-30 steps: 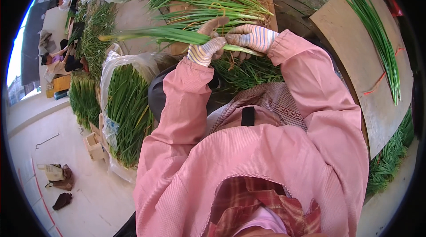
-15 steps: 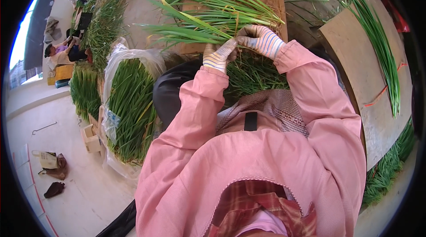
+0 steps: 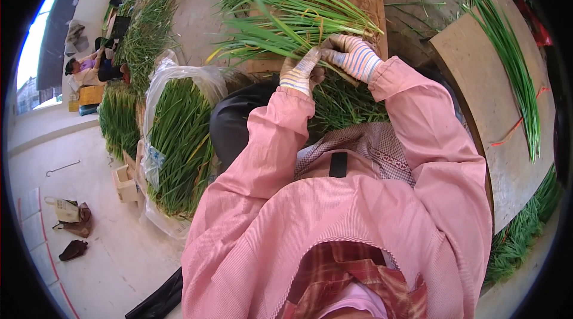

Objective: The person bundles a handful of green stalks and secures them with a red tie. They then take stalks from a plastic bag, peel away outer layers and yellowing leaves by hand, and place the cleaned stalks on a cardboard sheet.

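My left hand (image 3: 299,73), in a striped work glove, is closed on a few stalks of green chives (image 3: 262,13), whose leaves fan away from me. My right hand (image 3: 353,57), gloved alike, pinches close beside it at the stem ends; the fingertips of the two hands nearly touch. What exactly lies between the right fingers is hidden. Just beyond, a heap of chives (image 3: 310,5) covers a wooden board (image 3: 375,1), some leaves yellowed. Loose green trimmings (image 3: 343,103) lie below my hands, over my lap.
To my left stands a plastic-lined container (image 3: 156,89) packed with chives. On my right, a tilted board (image 3: 477,74) bears a long chive bundle (image 3: 516,71) and a red tie (image 3: 507,132). Two people (image 3: 89,71) sit among more greens at far left. Bags (image 3: 71,214) lie on the floor.
The leaves in my left hand have swung from pointing left to pointing farther away and upward. My left hand has shifted slightly right, and the view has turned a little.
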A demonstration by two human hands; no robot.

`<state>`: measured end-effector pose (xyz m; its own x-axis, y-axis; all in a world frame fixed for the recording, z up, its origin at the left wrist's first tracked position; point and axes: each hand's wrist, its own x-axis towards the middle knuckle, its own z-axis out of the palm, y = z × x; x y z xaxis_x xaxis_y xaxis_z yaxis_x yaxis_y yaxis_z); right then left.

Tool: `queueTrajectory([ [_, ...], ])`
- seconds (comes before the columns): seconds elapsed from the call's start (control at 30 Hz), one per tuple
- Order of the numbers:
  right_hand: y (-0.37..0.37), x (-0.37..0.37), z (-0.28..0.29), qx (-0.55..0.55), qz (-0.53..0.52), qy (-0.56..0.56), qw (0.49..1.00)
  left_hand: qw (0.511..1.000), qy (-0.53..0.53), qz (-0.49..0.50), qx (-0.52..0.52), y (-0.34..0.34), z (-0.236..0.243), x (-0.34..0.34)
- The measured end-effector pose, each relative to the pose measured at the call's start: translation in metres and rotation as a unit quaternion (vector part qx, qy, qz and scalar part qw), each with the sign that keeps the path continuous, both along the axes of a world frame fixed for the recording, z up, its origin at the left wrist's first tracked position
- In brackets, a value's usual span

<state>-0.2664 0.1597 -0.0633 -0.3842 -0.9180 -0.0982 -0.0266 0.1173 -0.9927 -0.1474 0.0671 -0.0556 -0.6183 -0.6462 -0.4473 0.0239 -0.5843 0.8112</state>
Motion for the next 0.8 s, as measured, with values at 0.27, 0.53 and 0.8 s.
queueTrajectory([
  [0.27,-0.006,0.002,-0.012,0.021,-0.080,-0.065,0.994,0.997,-0.061,0.021,-0.045,0.005,0.002,-0.006],
  [0.53,-0.010,0.002,-0.024,-0.063,-0.002,-0.076,0.995,1.000,-0.009,-0.003,-0.029,0.006,0.001,-0.004],
  [0.8,-0.008,0.003,-0.008,-0.046,-0.044,-0.073,0.995,0.991,-0.051,0.071,-0.098,0.012,0.003,-0.004],
])
